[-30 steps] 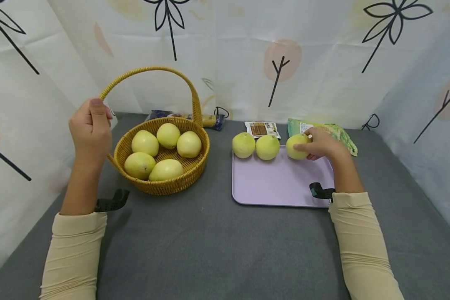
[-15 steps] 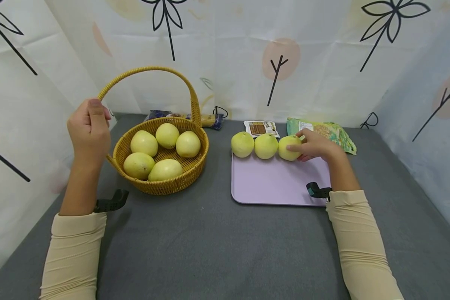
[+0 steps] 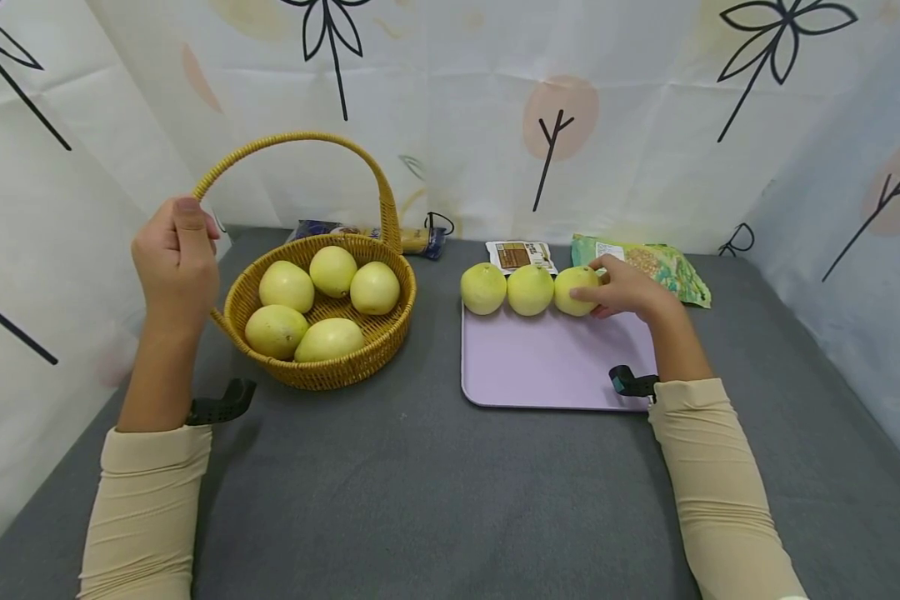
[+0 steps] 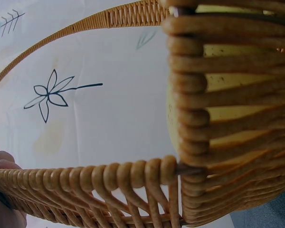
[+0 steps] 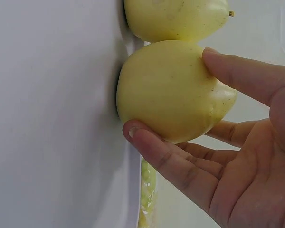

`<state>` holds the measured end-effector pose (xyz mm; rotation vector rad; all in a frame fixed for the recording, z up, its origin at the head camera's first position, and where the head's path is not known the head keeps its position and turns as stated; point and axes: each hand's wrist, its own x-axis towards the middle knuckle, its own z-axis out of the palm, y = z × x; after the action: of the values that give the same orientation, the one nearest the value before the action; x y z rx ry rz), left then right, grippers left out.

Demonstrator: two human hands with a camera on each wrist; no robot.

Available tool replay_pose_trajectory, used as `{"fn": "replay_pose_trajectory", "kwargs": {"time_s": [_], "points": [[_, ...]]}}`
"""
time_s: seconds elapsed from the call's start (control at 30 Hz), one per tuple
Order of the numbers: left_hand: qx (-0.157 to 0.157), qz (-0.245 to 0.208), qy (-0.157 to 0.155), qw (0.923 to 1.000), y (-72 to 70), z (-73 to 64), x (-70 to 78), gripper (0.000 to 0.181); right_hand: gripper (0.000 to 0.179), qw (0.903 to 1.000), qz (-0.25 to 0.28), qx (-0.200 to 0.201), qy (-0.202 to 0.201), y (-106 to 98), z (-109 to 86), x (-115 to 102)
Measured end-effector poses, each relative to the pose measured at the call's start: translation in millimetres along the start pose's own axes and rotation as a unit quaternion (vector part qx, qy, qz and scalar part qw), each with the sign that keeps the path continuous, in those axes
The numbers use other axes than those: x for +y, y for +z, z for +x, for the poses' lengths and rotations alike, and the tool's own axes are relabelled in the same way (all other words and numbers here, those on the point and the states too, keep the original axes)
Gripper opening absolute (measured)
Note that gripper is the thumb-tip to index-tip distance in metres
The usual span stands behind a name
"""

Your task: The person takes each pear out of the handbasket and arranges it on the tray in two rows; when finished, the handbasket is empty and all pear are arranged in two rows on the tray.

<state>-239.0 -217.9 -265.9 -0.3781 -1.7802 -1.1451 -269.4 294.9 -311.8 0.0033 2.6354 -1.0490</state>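
In the head view my left hand (image 3: 177, 265) grips the handle of a yellow wicker basket (image 3: 318, 377), which holds several pale yellow-green pears (image 3: 330, 339). The left wrist view shows the handle (image 4: 76, 190) up close, with a pear (image 4: 237, 90) behind the woven wall. My right hand (image 3: 628, 292) holds a pear (image 3: 574, 291) at the far edge of the lilac tray (image 3: 555, 367). Thumb and fingers lie around this pear (image 5: 171, 90) in the right wrist view, and a neighbouring pear (image 5: 175, 16) sits against it. Two other pears (image 3: 530, 290) stand in line to its left.
Behind the tray lie a small white-and-brown packet (image 3: 521, 256) and a green patterned bag (image 3: 667, 271). A blue-and-yellow packet (image 3: 420, 242) lies behind the basket. Grey cloth (image 3: 405, 483) covers the table, and a patterned white curtain (image 3: 465, 125) hangs at the back.
My right hand has moved left with its pear, bringing it beside the other two in the row. My left hand keeps its grip on the basket handle.
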Motion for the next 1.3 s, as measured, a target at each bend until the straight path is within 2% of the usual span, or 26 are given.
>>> {"fn": "replay_pose_trajectory", "kwargs": {"time_s": [0.4, 0.53, 0.7, 0.83, 0.93, 1.03, 1.13, 1.2, 1.3], "points": [[-0.001, 0.001, 0.001, 1.0000, -0.8, -0.3, -0.2, 0.044, 0.081, 1.0000, -0.002, -0.007, -0.002, 1.0, -1.3, -3.9], [-0.002, 0.001, 0.003, 1.0000, -1.0, -0.5, -1.3, 0.044, 0.085, 0.9993, -0.036, -0.006, -0.008, 1.8, -1.5, -3.4], [-0.004, -0.001, 0.006, 1.0000, -0.4, 0.0, -2.2, 0.043, 0.085, 0.9924, -0.104, 0.045, -0.046, 2.2, -6.0, -10.5], [-0.002, -0.001, 0.006, 1.0000, 0.3, 1.0, -2.1, 0.043, 0.076, 0.9834, -0.125, 0.095, -0.090, 7.1, -13.8, -32.2], [-0.003, 0.001, 0.006, 1.0000, 0.9, 1.8, -1.9, 0.042, 0.065, 0.9742, -0.128, 0.120, -0.142, 17.3, -20.0, -52.8], [-0.006, 0.008, 0.006, 0.9999, 0.8, 2.1, -2.0, 0.042, 0.055, 0.9589, -0.127, 0.130, -0.218, 33.9, -23.4, -73.8], [-0.004, 0.010, 0.003, 0.9999, 0.3, 1.9, -2.5, 0.041, 0.047, 0.9387, -0.130, 0.118, -0.297, 56.9, -22.7, -99.3], [-0.002, 0.010, 0.002, 0.9999, 0.0, 1.6, -2.9, 0.041, 0.042, 0.9275, -0.145, 0.103, -0.329, 76.4, -19.9, -120.1], [-0.002, 0.007, 0.000, 1.0000, -0.3, 0.9, -3.7, 0.041, 0.039, 0.9051, -0.190, 0.074, -0.373, 111.0, -12.1, -153.8]]}}
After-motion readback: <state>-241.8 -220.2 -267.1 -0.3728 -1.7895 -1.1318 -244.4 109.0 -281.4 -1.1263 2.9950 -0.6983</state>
